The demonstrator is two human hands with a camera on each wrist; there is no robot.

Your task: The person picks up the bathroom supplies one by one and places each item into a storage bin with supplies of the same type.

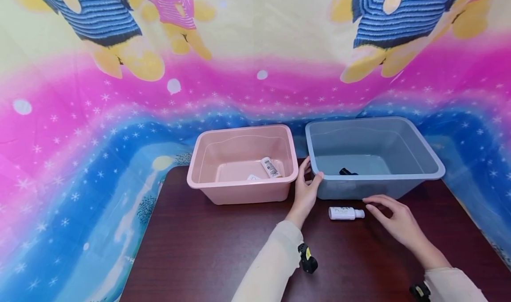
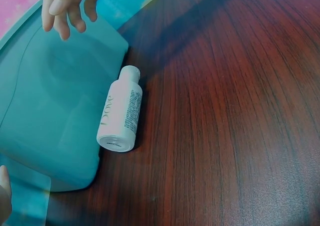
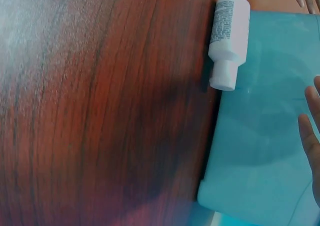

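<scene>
A small white Dove bottle (image 1: 345, 213) lies on its side on the table, just in front of the blue-grey bin (image 1: 359, 186). In the left wrist view the bottle (image 2: 120, 113) shows its base and printed label. My left hand (image 1: 305, 193) is at the bin's front left corner, thumb near the rim and fingers along its side in the gap between the two bins. My right hand (image 1: 397, 222) hovers to the right of the bottle's cap, fingers loosely bent and holding nothing. A black object (image 1: 346, 171) is partly visible inside the blue-grey bin.
To the left stands a pink bin (image 1: 243, 193) holding a white bottle (image 1: 271, 167) and another white item (image 1: 253, 177), mostly hidden by the front wall. Both bins sit at the back of the dark wooden table (image 1: 191, 249), against a printed cloth backdrop (image 1: 255, 36).
</scene>
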